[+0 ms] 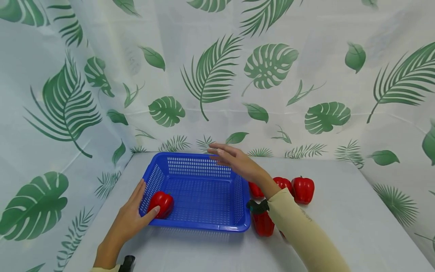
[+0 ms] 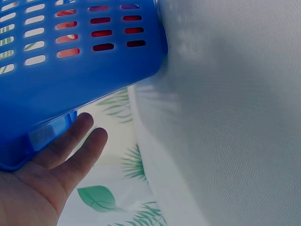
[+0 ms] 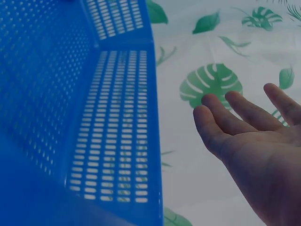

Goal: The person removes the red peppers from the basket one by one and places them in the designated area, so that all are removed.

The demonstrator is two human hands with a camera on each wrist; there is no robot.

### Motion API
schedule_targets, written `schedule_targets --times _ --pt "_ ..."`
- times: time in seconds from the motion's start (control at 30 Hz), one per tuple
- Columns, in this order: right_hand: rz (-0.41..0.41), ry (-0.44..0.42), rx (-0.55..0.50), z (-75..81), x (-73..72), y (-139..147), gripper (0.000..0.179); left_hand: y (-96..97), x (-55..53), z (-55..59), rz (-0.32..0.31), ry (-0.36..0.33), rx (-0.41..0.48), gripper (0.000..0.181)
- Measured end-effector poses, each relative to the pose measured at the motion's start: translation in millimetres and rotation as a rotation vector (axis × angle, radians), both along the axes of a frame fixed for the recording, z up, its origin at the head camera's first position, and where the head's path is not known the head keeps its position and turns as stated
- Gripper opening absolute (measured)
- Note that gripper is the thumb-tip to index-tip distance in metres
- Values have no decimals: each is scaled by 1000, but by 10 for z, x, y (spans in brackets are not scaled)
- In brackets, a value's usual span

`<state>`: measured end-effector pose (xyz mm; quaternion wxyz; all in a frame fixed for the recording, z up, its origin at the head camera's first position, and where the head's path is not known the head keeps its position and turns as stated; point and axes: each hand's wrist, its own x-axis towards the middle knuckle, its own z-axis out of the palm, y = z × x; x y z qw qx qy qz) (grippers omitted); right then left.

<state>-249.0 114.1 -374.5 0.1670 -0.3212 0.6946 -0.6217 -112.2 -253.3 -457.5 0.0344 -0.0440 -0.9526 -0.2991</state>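
A blue plastic basket (image 1: 200, 226) with slotted walls sits on the white table, and one red bell pepper (image 1: 163, 205) lies in its near left corner. My left hand (image 1: 130, 215) holds the basket at that corner, thumb over the rim and fingers along the outer left wall. In the left wrist view, two fingers (image 2: 89, 146) show beside the basket wall (image 2: 94, 66), with red visible through the slots. My right hand (image 1: 236, 160) hovers over the basket's far right part, fingers straight and nothing held; the right wrist view shows it beside the rim.
Several more red bell peppers (image 1: 303, 190) lie on the table right of the basket, partly covered by the right sleeve (image 1: 295, 226). White cloth with green leaf prints (image 1: 217, 75) hangs behind and along the sides of the table (image 1: 360, 226).
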Motion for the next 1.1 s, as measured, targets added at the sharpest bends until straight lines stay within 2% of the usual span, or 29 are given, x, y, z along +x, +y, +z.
schedule_targets --times 0.27,0.57,0.8,1.1 --pt "2 13 88 -63 -4 -142 54 -2 -7 -13 2 9 1 108" --pt "65 18 121 -73 25 -377 55 1 -1 -9 7 1 -8 109" --pt "67 52 257 -81 107 -578 62 2 -3 -14 13 -6 -4 109" --pt "136 25 260 -156 103 -770 66 12 -8 -13 14 -3 0 109"
